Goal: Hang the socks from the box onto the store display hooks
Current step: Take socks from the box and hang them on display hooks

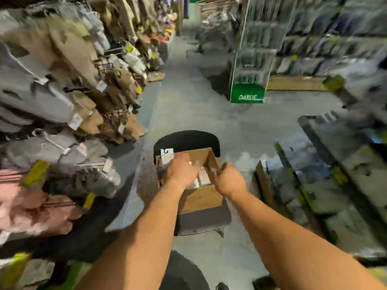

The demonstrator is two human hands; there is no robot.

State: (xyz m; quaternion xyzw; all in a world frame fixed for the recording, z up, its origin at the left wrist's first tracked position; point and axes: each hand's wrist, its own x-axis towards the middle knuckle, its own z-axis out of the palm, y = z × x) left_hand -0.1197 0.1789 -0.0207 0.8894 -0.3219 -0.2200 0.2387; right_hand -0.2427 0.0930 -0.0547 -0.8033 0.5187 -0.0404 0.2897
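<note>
From your head camera, the brown cardboard box [201, 198] sits on a dark chair [186, 141] in the aisle, holding pale sock packs [202, 177] with white hook cards. Your left hand [181, 171] reaches inside and your right hand [229, 181] curls at the raised flap; blur hides whether either grips anything. Grey floor [188, 97] lies open ahead between the crowded sock racks [62, 80].

a single head-worn camera looks forward and steeply down along a store aisle, wide-angle, its edges bent and blurred. both forearms reach away from the lens, so the left hand [181, 171] and right hand [229, 181] sit near the centre, fairly close. the box [200, 198] lies just under them. beyond the hands the floor [188, 97] runs off toward the top of the view.
</note>
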